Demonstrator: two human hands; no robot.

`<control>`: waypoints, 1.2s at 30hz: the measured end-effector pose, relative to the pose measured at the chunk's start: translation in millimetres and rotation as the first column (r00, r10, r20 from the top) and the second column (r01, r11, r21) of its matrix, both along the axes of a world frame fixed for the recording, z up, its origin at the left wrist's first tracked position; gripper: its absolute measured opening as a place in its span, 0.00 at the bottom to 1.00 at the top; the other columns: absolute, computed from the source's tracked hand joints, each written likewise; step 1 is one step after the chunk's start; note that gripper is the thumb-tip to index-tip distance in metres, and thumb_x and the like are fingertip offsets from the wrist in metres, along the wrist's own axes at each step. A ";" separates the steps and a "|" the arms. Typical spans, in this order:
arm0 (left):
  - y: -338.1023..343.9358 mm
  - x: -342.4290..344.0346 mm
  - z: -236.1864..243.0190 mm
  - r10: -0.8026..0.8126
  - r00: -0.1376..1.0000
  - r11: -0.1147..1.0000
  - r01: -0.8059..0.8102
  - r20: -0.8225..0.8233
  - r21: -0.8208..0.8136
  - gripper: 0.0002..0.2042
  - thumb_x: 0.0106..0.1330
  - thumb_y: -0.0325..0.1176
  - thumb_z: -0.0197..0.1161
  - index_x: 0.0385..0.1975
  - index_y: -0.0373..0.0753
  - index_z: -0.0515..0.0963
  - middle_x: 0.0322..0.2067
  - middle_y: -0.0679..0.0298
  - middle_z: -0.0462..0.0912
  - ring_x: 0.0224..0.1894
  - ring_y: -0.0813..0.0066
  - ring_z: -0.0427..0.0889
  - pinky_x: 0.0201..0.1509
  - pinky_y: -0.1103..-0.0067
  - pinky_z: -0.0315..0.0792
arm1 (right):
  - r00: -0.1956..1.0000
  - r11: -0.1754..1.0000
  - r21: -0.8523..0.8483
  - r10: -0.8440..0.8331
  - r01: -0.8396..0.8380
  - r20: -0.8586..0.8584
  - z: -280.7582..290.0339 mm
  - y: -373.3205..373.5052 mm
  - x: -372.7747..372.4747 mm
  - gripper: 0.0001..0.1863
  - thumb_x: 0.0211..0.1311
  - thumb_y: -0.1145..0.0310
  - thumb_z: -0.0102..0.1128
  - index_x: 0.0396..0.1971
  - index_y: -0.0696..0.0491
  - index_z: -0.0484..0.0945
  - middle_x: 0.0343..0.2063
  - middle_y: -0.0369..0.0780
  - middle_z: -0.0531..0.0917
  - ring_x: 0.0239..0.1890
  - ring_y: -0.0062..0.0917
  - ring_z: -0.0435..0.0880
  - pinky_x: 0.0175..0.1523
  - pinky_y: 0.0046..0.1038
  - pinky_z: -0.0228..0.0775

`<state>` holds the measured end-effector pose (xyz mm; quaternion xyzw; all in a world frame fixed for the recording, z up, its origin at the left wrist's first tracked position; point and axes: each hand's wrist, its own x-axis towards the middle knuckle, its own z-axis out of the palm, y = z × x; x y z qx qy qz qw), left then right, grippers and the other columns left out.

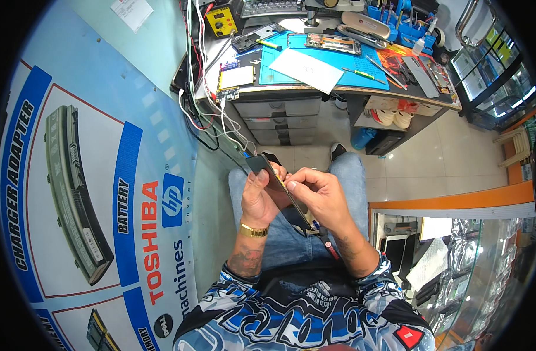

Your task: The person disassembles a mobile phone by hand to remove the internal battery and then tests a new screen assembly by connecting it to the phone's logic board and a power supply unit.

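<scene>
Above my lap, my left hand [259,199] is closed around a slim dark phone [258,164], seen nearly edge-on and tilted. Its upper end points toward the desk, and a yellowish strip shows along the side facing my right hand. The fingers of my right hand [321,196] are pinched together at that side, near the phone's middle. Whatever lies between those fingertips is too small to make out. Beside my right wrist hangs a red-and-black strap-like piece [330,248], close to the phone's lower end.
Ahead stands a desk [262,92] with a blue work mat [273,74], a white sheet [306,70], an opened phone [332,43], a green screwdriver [363,75] and a yellow power supply [222,22]. Cables [189,111] hang at its left. A glass display case [464,275] is at right.
</scene>
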<state>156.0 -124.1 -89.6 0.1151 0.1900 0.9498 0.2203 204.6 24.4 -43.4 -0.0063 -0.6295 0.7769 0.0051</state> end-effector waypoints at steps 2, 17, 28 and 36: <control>1.8 0.6 5.5 -0.014 1.000 0.999 0.013 -0.013 -0.038 0.12 0.71 0.41 0.64 0.37 0.37 0.78 0.35 0.65 0.81 0.43 0.70 0.79 0.52 0.70 0.74 | 1.000 1.000 -0.021 -0.011 0.011 0.007 -1.8 1.1 1.0 0.06 0.65 0.73 0.64 0.33 0.60 0.85 0.24 0.29 0.80 0.27 0.08 0.74 0.31 0.16 0.65; 1.8 1.2 -0.4 -0.007 1.000 0.996 0.007 0.001 -0.084 0.12 0.69 0.39 0.66 0.40 0.35 0.81 0.36 0.62 0.84 0.46 0.68 0.82 0.55 0.68 0.76 | 0.999 0.997 -0.081 -0.009 0.012 0.037 -5.0 5.4 1.3 0.05 0.64 0.74 0.66 0.32 0.60 0.85 0.25 0.29 0.82 0.28 0.08 0.75 0.33 0.14 0.67; -1.2 1.7 -6.5 -0.016 0.999 0.991 0.021 0.037 -0.131 0.11 0.69 0.37 0.66 0.40 0.34 0.81 0.36 0.61 0.84 0.44 0.67 0.84 0.53 0.68 0.78 | 0.997 0.998 -0.059 0.022 -0.017 0.074 -7.4 10.4 2.0 0.05 0.63 0.73 0.67 0.31 0.60 0.85 0.24 0.28 0.82 0.28 0.07 0.75 0.33 0.14 0.68; -1.4 4.2 -8.5 0.027 0.999 0.972 -0.017 0.044 -0.233 0.11 0.68 0.37 0.66 0.41 0.35 0.79 0.37 0.60 0.85 0.41 0.69 0.85 0.49 0.72 0.79 | 0.995 0.998 -0.046 0.036 -0.032 0.089 -3.9 14.1 3.6 0.06 0.63 0.73 0.67 0.31 0.60 0.85 0.25 0.30 0.82 0.28 0.09 0.76 0.34 0.15 0.68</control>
